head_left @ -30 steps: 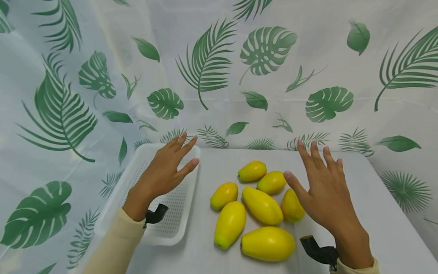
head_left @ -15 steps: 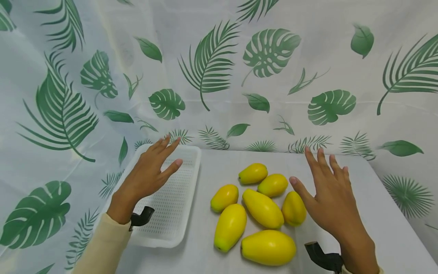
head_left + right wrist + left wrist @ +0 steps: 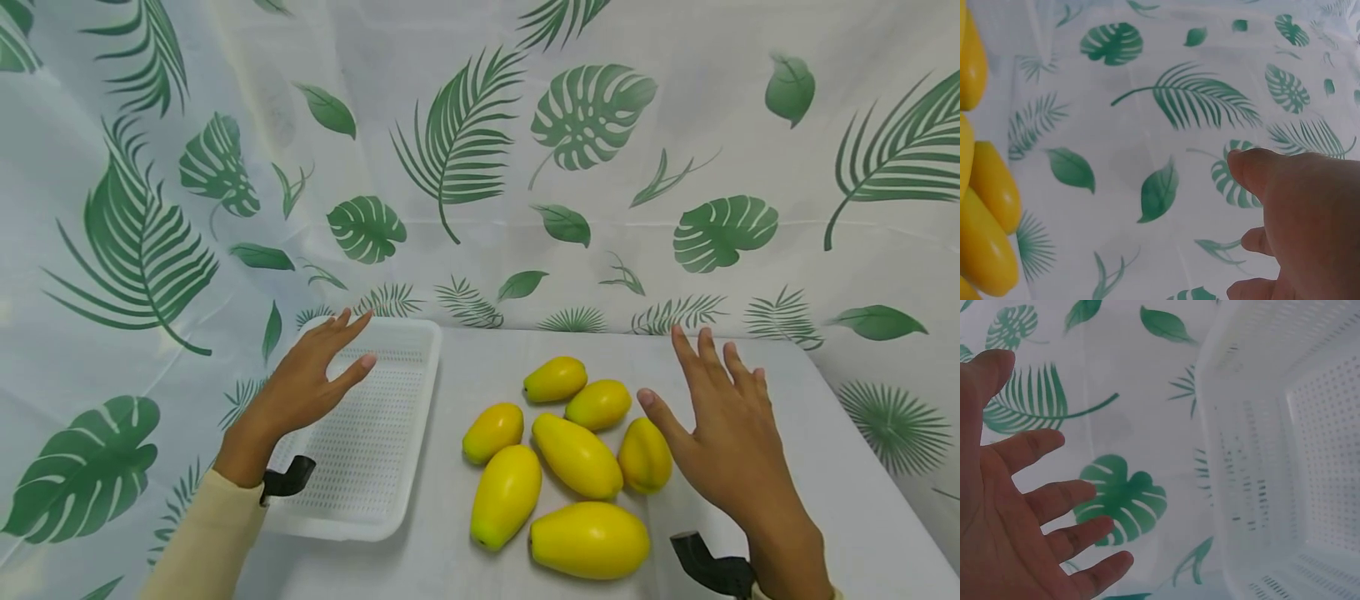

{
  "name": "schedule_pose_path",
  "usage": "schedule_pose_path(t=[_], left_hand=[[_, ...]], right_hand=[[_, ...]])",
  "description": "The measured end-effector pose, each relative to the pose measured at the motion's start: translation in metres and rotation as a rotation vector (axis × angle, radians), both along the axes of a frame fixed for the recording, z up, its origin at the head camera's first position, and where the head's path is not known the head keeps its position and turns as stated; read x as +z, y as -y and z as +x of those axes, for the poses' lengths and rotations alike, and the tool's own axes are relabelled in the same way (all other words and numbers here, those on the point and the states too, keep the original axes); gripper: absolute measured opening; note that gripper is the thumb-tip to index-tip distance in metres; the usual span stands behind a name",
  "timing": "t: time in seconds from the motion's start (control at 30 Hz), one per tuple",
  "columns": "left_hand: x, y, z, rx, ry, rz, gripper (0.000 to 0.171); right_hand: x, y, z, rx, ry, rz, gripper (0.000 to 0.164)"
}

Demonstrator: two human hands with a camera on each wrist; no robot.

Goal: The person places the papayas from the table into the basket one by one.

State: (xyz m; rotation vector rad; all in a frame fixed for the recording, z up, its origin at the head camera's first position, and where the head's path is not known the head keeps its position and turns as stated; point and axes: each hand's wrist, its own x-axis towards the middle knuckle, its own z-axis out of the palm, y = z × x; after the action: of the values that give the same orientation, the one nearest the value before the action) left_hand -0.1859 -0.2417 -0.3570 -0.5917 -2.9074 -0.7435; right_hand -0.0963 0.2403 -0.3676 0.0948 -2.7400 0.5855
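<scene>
My left hand hovers over the left side of a white perforated plastic basket, fingers spread and holding nothing. In the left wrist view its palm and fingers are extended beside the basket wall. Several yellow papayas with greenish tips lie in a loose group on the table, among them a large front papaya and a middle papaya. Just right of the group, my right hand is raised with straight, parted fingers, its thumb overlapping the view near the rightmost papaya.
A white-covered table bears everything. Behind and beside it hangs a white sheet printed with green leaves. A black curved camera mount sits at the left wrist, and a similar mount at the right.
My left hand has moved left and slightly down over the basket, uncovering more of its inside. The right hand has drifted slightly right. The papayas stay in place.
</scene>
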Motion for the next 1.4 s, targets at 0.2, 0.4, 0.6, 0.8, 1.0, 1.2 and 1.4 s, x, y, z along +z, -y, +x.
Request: schedule_pose_path(t=[0.2,0.4,0.6,0.8,1.0,1.2,1.4], left_hand=[[-0.009,0.005,-0.002,0.004,0.033,0.019,0.071],[-0.018,0.004,-0.004,-0.033,0.045,0.05,0.069],[-0.027,-0.001,-0.006,-0.058,0.09,0.052,0.071],[-0.037,-0.005,-0.008,-0.088,0.126,0.051,0.074],[-0.046,-0.009,-0.011,-0.128,0.145,0.071,0.075],[-0.051,-0.011,-0.014,-0.143,0.176,0.092,0.078],[-0.056,-0.016,-0.017,-0.212,0.188,0.111,0.079]], right_hand=[[-0.001,0.0,0.001,-0.001,-0.002,-0.001,0.085],[-0.003,0.0,0.001,0.001,-0.012,-0.004,0.084],[-0.003,0.0,0.0,-0.008,-0.012,-0.001,0.085],[-0.005,0.0,-0.001,-0.011,-0.011,0.005,0.085],[-0.012,-0.003,-0.002,0.025,0.002,-0.028,0.086],[-0.023,-0.007,-0.005,0.026,0.017,-0.042,0.088],[-0.038,-0.012,-0.009,0.03,0.066,-0.064,0.09]])
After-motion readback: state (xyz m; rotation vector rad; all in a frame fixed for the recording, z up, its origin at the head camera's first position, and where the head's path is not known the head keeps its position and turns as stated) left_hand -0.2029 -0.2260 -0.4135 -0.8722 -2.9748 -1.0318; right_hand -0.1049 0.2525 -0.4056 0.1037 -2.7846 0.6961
